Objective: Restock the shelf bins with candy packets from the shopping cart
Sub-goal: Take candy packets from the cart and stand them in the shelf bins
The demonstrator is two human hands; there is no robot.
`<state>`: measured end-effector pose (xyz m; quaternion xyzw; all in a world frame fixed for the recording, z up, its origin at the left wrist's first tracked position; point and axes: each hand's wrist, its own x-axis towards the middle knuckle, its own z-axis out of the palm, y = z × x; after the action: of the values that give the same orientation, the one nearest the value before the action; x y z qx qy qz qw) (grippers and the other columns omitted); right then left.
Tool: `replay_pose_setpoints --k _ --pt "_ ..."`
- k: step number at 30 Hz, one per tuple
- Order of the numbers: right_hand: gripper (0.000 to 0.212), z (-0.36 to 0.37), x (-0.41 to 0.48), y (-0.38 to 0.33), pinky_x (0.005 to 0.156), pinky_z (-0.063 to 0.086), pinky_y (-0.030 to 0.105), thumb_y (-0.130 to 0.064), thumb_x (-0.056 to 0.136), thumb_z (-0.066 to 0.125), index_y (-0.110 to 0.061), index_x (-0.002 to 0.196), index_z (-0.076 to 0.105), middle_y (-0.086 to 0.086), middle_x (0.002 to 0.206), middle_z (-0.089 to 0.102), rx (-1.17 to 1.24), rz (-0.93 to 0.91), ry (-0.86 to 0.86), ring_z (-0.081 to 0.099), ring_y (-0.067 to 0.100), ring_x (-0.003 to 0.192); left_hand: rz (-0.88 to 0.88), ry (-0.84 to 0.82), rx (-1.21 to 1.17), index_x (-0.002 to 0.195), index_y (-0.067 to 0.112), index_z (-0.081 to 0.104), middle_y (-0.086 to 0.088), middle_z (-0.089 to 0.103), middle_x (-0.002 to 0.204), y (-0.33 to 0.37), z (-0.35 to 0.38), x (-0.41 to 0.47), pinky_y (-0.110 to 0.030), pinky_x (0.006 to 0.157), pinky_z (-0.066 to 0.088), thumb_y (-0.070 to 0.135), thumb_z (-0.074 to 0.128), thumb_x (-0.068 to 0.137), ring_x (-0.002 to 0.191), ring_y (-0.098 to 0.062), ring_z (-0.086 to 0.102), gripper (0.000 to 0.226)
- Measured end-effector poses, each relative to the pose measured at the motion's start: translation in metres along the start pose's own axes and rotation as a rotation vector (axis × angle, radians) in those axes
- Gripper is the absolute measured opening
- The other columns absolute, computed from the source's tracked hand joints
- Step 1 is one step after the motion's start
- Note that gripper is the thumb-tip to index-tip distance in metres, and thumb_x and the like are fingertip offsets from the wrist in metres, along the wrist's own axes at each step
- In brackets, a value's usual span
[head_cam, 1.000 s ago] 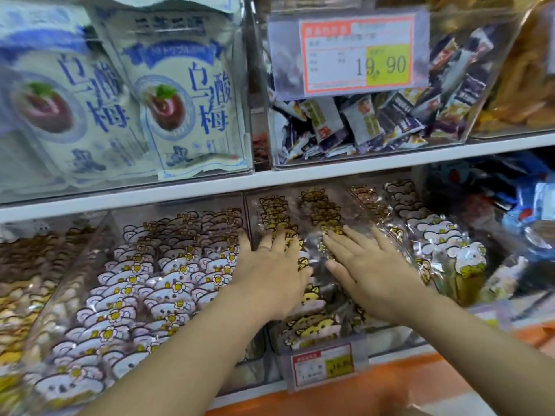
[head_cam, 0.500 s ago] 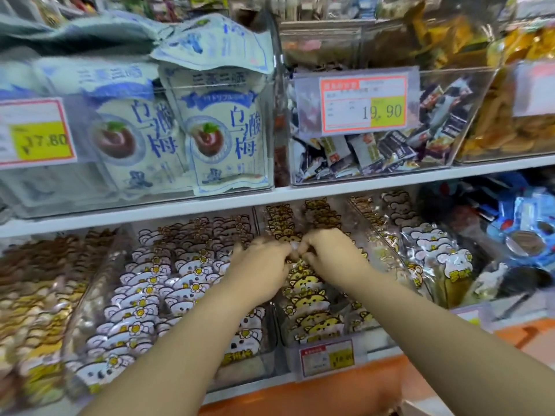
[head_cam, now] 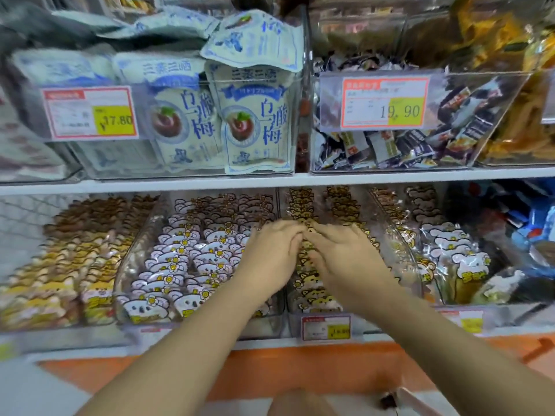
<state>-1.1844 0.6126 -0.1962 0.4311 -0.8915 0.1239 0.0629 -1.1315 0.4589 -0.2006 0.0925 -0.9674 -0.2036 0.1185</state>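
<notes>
We're pinching yellow tiger-face cellophane candy packets (head_cam: 318,295), left hand (head_cam: 270,255) and right hand (head_cam: 345,259) fingers curled; best seating them upright, snug.

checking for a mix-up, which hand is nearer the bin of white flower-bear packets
Left. The left hand is at the right edge of the flower-bear bin, overlapping its packets; the right hand is farther right, over the neighbouring tiger packets.

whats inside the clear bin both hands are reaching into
Rows of yellow cat-face candy packets fill the clear bin. The left hand and right hand cover the middle rows; the bin's bottom is hidden.
</notes>
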Motion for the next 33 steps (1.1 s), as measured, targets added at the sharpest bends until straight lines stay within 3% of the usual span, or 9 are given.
replay_pose_setpoints --k 3,5,8,12,16,20,26,29,33 --pt "0.080 0.022 -0.038 -0.009 0.124 0.006 0.048 -0.059 0.096 -0.010 -0.020 0.156 0.028 -0.004 0.163 0.017 -0.069 0.023 -0.154 0.019 0.020 0.152 -0.037 -0.190 0.175 0.155 0.036 0.024 0.013 0.009 0.165 0.002 -0.001 -0.032 -0.054 0.122 -0.001 0.043 0.021 0.107 0.153 -0.015 0.002 0.049" --pt "0.072 0.039 -0.035 0.000 0.119 0.019 0.054 -0.053 0.103 0.004 -0.015 0.148 0.045 0.003 0.157 0.037 -0.113 0.029 -0.153 0.036 0.023 0.145 -0.005 -0.255 0.351 0.158 0.035 0.004 0.010 -0.016 0.165 -0.001 0.009 -0.042 -0.062 0.119 -0.008 0.045 0.018 0.107 0.153 -0.018 -0.010 0.054" --pt "0.065 0.047 -0.020 0.009 0.118 0.021 0.058 -0.050 0.105 0.013 -0.014 0.146 0.048 0.004 0.153 0.045 -0.156 0.073 -0.224 0.039 0.023 0.143 0.035 -0.272 0.406 0.158 0.033 -0.001 0.006 -0.023 0.164 -0.003 0.016 -0.040 -0.068 0.116 -0.007 0.042 0.021 0.108 0.154 -0.022 -0.005 0.056" --pt "0.090 0.036 -0.010 0.001 0.123 -0.002 0.052 -0.065 0.089 -0.020 -0.027 0.156 0.027 -0.010 0.162 0.023 -0.106 0.079 -0.156 0.017 0.014 0.152 0.063 -0.249 0.214 0.157 0.039 0.003 0.012 -0.007 0.166 -0.013 -0.012 -0.041 -0.061 0.120 -0.004 0.051 0.023 0.105 0.152 -0.016 0.014 0.057" --pt "0.058 0.021 0.002 -0.057 0.107 0.041 0.043 -0.058 0.096 0.028 -0.025 0.131 0.061 -0.007 0.130 0.062 0.060 -0.001 0.080 0.055 0.020 0.122 0.061 -0.297 0.080 0.154 0.041 0.022 0.015 0.021 0.161 -0.069 -0.066 -0.049 -0.047 0.120 0.022 0.060 0.041 0.098 0.145 -0.015 0.029 0.062" --pt "0.039 0.035 0.009 -0.113 0.077 0.055 0.036 -0.056 0.098 0.042 -0.030 0.118 0.065 -0.007 0.110 0.068 0.128 -0.102 -0.266 0.063 0.018 0.101 0.106 -0.512 0.149 0.132 0.033 0.054 0.012 0.035 0.153 -0.124 -0.089 -0.074 -0.039 0.115 0.029 0.065 0.059 0.086 0.139 -0.014 0.035 0.057" --pt "0.028 0.031 0.037 -0.121 0.081 0.050 0.035 -0.031 0.099 0.053 -0.022 0.123 0.065 0.004 0.118 0.065 0.007 -0.006 -0.598 0.061 0.026 0.109 0.201 -0.498 0.393 0.121 0.029 0.065 0.009 0.037 0.131 -0.126 -0.090 -0.080 -0.036 0.107 0.025 0.056 0.055 0.093 0.124 -0.020 0.034 0.040" --pt "0.029 0.034 0.034 -0.120 0.079 0.054 0.036 -0.006 0.098 0.048 -0.017 0.121 0.061 0.005 0.119 0.063 -0.121 0.005 -0.678 0.062 0.027 0.108 0.271 -0.513 0.502 0.122 0.029 0.064 0.011 0.043 0.128 -0.116 -0.086 -0.076 -0.036 0.112 0.017 0.053 0.055 0.093 0.125 -0.017 0.036 0.039" --pt "0.041 0.026 0.021 -0.127 0.064 0.047 0.034 0.003 0.093 0.047 -0.022 0.123 0.058 0.004 0.103 0.066 -0.207 0.137 -0.614 0.067 0.029 0.096 0.277 -0.502 0.509 0.122 0.029 0.066 0.012 0.043 0.131 -0.110 -0.082 -0.075 -0.035 0.104 0.024 0.051 0.058 0.093 0.125 -0.017 0.037 0.037"
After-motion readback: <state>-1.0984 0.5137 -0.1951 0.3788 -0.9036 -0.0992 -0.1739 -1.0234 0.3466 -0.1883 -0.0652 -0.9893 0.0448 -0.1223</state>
